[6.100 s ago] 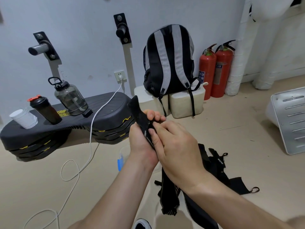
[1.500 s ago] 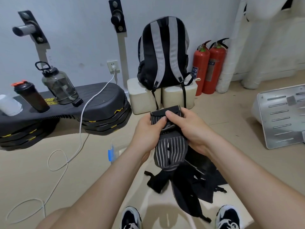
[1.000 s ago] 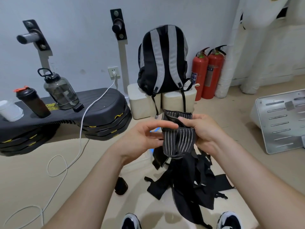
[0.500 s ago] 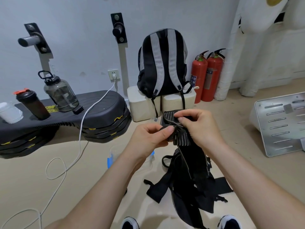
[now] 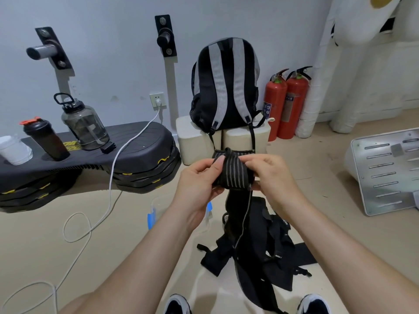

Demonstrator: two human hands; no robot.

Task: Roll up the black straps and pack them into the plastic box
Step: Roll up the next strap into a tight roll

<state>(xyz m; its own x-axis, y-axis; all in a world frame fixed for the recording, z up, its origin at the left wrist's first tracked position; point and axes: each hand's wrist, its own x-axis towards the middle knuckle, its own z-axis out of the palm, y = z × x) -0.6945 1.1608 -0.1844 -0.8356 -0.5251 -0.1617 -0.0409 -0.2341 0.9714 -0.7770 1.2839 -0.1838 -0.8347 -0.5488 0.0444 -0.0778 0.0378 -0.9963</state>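
Note:
A black strap with thin grey stripes (image 5: 234,175) is partly rolled between both hands at chest height. My left hand (image 5: 199,184) pinches the roll's left end. My right hand (image 5: 272,175) grips its right end. The loose tail of the strap hangs down to a pile of black straps (image 5: 260,248) on the floor in front of my shoes. A clear plastic box with blue clips (image 5: 158,207) stands on the floor under my left forearm, mostly hidden.
A black stepper platform (image 5: 136,150) at left carries a shaker bottle (image 5: 45,139), a water jug (image 5: 84,123) and a white cup (image 5: 13,150). A white charging cable (image 5: 108,196) trails across the floor. A backpack (image 5: 224,85) sits on white blocks; two fire extinguishers (image 5: 285,100) behind; grey metal panel (image 5: 387,168) right.
The strap has been wound tighter into a thicker roll between my hands. The hanging tail has grown shorter.

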